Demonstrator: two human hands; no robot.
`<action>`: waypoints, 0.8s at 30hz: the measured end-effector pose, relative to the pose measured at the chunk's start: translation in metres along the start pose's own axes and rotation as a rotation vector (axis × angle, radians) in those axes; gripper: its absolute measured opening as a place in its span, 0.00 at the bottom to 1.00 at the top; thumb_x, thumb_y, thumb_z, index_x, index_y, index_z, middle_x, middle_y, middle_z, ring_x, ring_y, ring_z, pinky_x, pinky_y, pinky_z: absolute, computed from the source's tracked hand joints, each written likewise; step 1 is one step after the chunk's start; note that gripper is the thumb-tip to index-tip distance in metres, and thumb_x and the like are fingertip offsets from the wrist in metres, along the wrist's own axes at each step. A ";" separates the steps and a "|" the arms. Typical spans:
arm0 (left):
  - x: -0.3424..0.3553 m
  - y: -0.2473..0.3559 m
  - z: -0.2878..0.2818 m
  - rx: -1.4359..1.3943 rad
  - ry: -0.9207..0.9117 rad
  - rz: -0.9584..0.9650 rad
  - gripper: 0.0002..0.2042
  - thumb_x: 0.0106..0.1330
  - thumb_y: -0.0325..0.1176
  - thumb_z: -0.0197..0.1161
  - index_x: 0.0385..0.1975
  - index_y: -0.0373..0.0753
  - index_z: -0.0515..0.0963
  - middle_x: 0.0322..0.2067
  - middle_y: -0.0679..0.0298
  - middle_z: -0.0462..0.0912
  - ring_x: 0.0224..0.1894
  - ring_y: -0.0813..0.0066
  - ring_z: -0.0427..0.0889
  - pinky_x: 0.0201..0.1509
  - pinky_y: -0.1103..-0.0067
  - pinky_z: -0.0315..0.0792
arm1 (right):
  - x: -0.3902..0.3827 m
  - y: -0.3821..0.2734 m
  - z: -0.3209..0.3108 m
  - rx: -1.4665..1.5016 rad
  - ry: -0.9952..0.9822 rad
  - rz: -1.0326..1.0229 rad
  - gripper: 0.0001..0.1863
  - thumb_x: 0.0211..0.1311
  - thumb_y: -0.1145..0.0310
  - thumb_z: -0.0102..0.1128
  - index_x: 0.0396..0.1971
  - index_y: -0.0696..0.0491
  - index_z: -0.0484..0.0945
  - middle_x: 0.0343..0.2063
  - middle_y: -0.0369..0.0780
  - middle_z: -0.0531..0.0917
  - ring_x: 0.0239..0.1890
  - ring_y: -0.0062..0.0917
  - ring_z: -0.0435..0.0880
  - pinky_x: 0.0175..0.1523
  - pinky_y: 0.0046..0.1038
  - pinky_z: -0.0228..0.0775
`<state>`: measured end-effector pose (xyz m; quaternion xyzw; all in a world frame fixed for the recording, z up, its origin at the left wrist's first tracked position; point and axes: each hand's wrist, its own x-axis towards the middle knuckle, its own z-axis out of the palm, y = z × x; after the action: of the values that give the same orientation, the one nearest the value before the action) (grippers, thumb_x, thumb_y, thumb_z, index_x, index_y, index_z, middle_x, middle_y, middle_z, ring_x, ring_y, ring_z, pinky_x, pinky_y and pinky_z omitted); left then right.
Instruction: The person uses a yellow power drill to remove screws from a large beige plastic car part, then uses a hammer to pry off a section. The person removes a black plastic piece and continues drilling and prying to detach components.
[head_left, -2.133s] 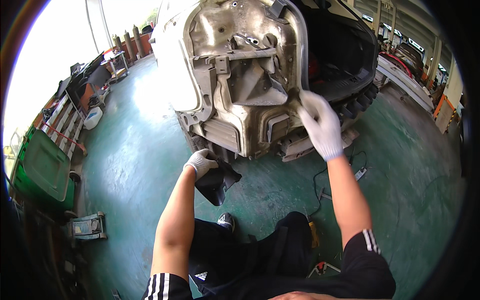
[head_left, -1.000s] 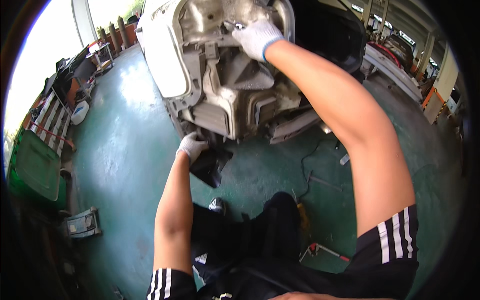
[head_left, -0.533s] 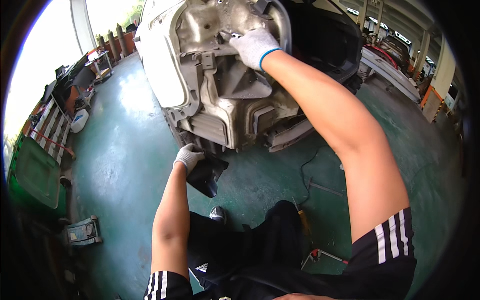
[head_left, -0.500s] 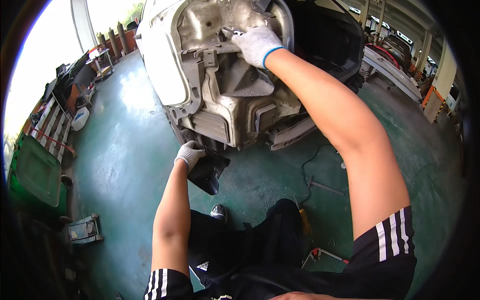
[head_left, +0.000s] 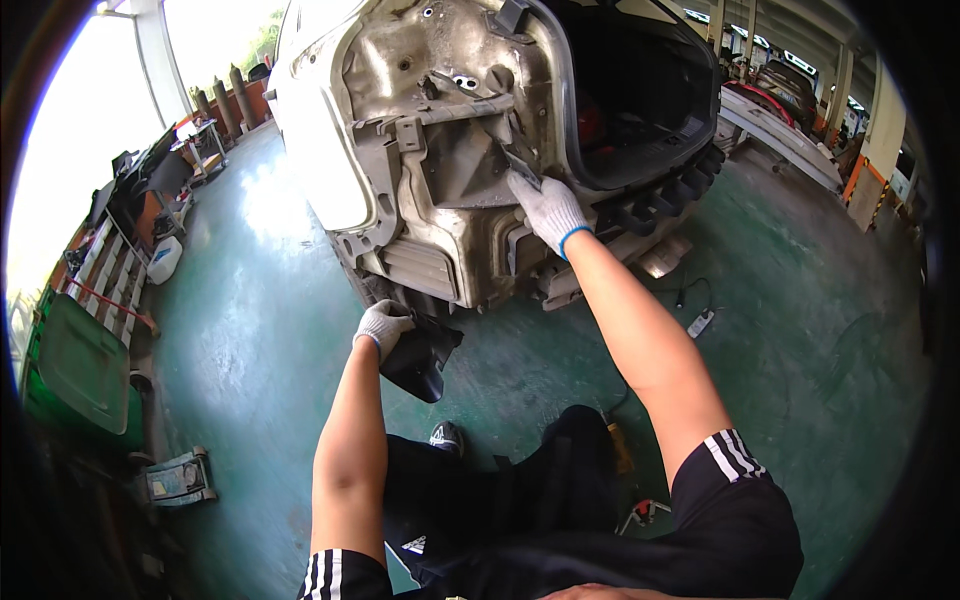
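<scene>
My left hand, in a white knitted glove, is closed on the edge of a black plastic panel. That panel hangs over the floor below the car's rear corner. My right hand, gloved likewise with a blue cuff, reaches to the stripped rear of a white car. Its fingers are closed around a thin dark flat piece, in front of the bare metal corner panel. Whether this piece is fixed to the car, I cannot tell. Above it, the exposed metal shows holes and a grey bracket.
The open boot lies to the right. A power strip with a cable rests on the green floor. To the left stand a green bin, a low wheeled jack and racks of parts. A red-and-silver tool lies beside my leg.
My right hand has moved down and to the right, from the upper metal to the thin dark piece. My left hand still holds the black panel, which has shifted slightly.
</scene>
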<state>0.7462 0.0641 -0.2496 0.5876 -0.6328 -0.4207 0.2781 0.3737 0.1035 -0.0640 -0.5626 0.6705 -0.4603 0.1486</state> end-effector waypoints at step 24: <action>-0.015 0.027 0.012 -0.055 0.029 0.067 0.17 0.59 0.29 0.78 0.49 0.36 0.87 0.41 0.60 0.92 0.42 0.69 0.89 0.51 0.71 0.84 | 0.025 0.013 -0.036 -0.015 0.062 -0.109 0.31 0.74 0.40 0.65 0.40 0.60 0.90 0.31 0.54 0.90 0.36 0.48 0.91 0.44 0.45 0.80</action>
<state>0.7250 0.0801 -0.2299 0.5642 -0.6363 -0.4198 0.3171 0.3318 0.0971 -0.0467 -0.5846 0.6466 -0.4801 0.0983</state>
